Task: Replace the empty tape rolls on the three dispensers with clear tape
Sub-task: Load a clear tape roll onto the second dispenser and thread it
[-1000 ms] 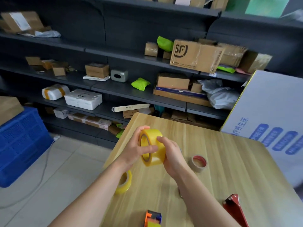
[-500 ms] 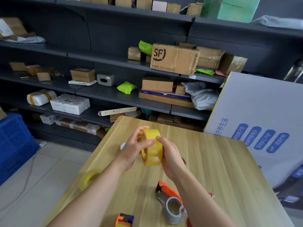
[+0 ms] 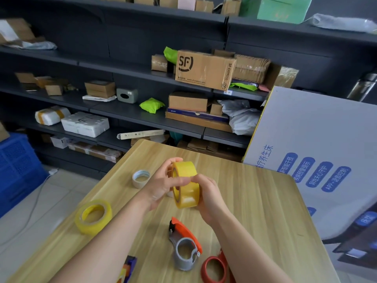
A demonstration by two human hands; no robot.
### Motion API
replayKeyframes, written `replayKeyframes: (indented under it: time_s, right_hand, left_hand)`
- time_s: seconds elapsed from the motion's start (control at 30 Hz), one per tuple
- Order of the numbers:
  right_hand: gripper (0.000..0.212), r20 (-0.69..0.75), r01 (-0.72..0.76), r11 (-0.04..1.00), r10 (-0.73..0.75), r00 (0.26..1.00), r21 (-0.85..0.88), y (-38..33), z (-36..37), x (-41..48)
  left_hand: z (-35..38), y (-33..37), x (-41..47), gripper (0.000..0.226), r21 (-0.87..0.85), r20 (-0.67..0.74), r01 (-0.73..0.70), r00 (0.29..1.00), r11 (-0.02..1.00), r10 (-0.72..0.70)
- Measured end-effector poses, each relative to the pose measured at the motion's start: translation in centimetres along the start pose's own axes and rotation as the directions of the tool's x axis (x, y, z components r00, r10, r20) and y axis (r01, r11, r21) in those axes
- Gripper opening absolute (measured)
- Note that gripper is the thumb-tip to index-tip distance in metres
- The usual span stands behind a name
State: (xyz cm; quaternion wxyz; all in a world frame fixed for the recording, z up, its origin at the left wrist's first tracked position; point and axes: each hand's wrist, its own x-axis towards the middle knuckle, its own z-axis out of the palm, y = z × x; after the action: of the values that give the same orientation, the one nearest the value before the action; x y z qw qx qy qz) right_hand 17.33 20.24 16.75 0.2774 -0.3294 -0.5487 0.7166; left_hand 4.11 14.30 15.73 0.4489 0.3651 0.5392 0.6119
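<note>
Both hands hold a yellowish clear tape roll (image 3: 186,185) upright above the wooden table (image 3: 265,211). My left hand (image 3: 163,185) grips its left side, thumb across the rim. My right hand (image 3: 210,198) grips its right side, thumb on the outer band. Below them lies an orange and grey tape dispenser (image 3: 184,245) with a bare grey hub. A red dispenser (image 3: 215,267) lies at the bottom, partly behind my right forearm. A third, orange and blue dispenser (image 3: 127,269) is cut off by the bottom edge.
A second clear tape roll (image 3: 93,216) lies flat near the table's left edge. An empty grey-white core (image 3: 141,178) stands further back. A large white printed box (image 3: 318,152) leans at the right. Dark shelves (image 3: 142,117) with parcels stand behind; a blue crate (image 3: 18,168) sits on the floor.
The view has tilted down and shifted, bringing the dispensers and the second roll into sight. Both hands have kept the same hold on the roll, turning it slightly.
</note>
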Motion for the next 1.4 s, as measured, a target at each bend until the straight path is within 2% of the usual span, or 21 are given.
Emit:
replayKeyframes:
  time_s: [0.1, 0.23, 0.3, 0.37, 0.4, 0.5, 0.57, 0.63, 0.67, 0.73, 0.87, 0.97, 1.1, 1.2, 1.3, 1.4]
  right_hand:
    - [0.029, -0.021, -0.028, 0.999, 0.029, 0.999, 0.016, 0.1, -0.5, -0.1]
    - [0.013, -0.059, 0.012, 0.998, -0.016, 0.998, -0.058, -0.1, -0.4, -0.7]
    - [0.026, -0.07, 0.034, 0.995, -0.041, 0.997, -0.092, -0.2, -0.6, -0.9]
    - [0.041, -0.09, 0.06, 0.99, -0.072, 0.993, -0.129, -0.5, -0.5, -1.0]
    - [0.041, -0.106, 0.07, 0.988, -0.085, 0.991, -0.14, -0.7, -0.4, -1.1]
    - [0.025, -0.139, 0.116, 0.985, -0.134, 0.981, -0.127, -1.6, 0.2, -1.8]
    - [0.021, -0.143, 0.151, 0.984, -0.163, 0.976, -0.093, -1.9, 0.3, -2.0]
    - [0.016, -0.12, 0.186, 0.98, -0.193, 0.974, -0.071, -2.2, 0.6, -2.2]
    - [0.015, -0.067, 0.204, 0.974, -0.21, 0.975, -0.094, -2.2, 0.7, -2.1]
    - [0.021, -0.02, 0.196, 0.97, -0.201, 0.979, -0.146, -1.8, 1.0, -1.6]
    - [0.03, -0.033, 0.164, 0.979, -0.169, 0.985, -0.124, -1.7, 1.6, -1.0]
    - [0.021, -0.083, 0.175, 0.977, -0.185, 0.979, -0.12, -2.2, 2.0, -1.1]
    - [0.028, -0.138, 0.152, 0.986, -0.161, 0.977, -0.072, -2.5, 1.7, -1.2]
    - [0.026, -0.176, 0.119, 0.991, -0.128, 0.976, -0.06, -2.3, 1.9, -0.7]
    - [0.038, -0.206, 0.086, 0.995, -0.096, 0.974, -0.054, -2.1, 2.2, 0.0]
    - [0.026, -0.189, 0.074, 0.995, -0.085, 0.978, -0.064, -2.3, 2.1, -0.1]
  left_hand:
    - [0.3, 0.2, -0.3, 0.076, 0.027, 0.06, -0.041, 0.997, 0.999, 0.039]
    - [0.6, 1.0, 0.0, 0.058, 0.128, 0.092, -0.101, 0.992, 0.987, 0.09]
    - [0.6, 1.5, 0.3, 0.054, 0.19, 0.114, -0.133, 0.987, 0.973, 0.112]
    - [0.4, 1.7, 0.6, 0.056, 0.239, 0.125, -0.149, 0.985, 0.96, 0.122]
    - [0.3, 1.8, 0.7, 0.058, 0.262, 0.126, -0.161, 0.983, 0.952, 0.131]
    - [-0.1, 2.1, 1.1, 0.07, 0.38, 0.103, -0.195, 0.98, 0.904, 0.169]
    - [-0.4, 2.3, 1.1, 0.075, 0.367, 0.099, -0.115, 0.992, 0.923, 0.084]
    - [-0.6, 2.6, 1.1, 0.074, 0.228, 0.105, 0.013, 0.994, 0.974, -0.038]
    - [-0.7, 2.7, 1.1, 0.071, 0.167, 0.106, 0.036, 0.993, 0.985, -0.054]
    - [-1.0, 3.0, 1.1, 0.066, 0.132, 0.099, -0.009, 0.995, 0.991, -0.004]
    - [-1.5, 3.0, 1.1, 0.071, 0.24, 0.115, -0.149, 0.986, 0.959, 0.125]
    - [-1.6, 2.8, 1.4, 0.064, 0.293, 0.113, -0.222, 0.974, 0.93, 0.197]
    - [-1.7, 3.3, 1.5, 0.05, 0.494, 0.112, -0.339, 0.938, 0.801, 0.329]
    - [-1.7, 3.7, 1.6, 0.034, 0.59, 0.098, -0.383, 0.908, 0.711, 0.408]
    - [-1.6, 3.9, 1.9, 0.029, 0.589, 0.095, -0.388, 0.904, 0.709, 0.416]
    - [-1.7, 3.9, 2.1, 0.02, 0.61, 0.082, -0.391, 0.896, 0.689, 0.436]
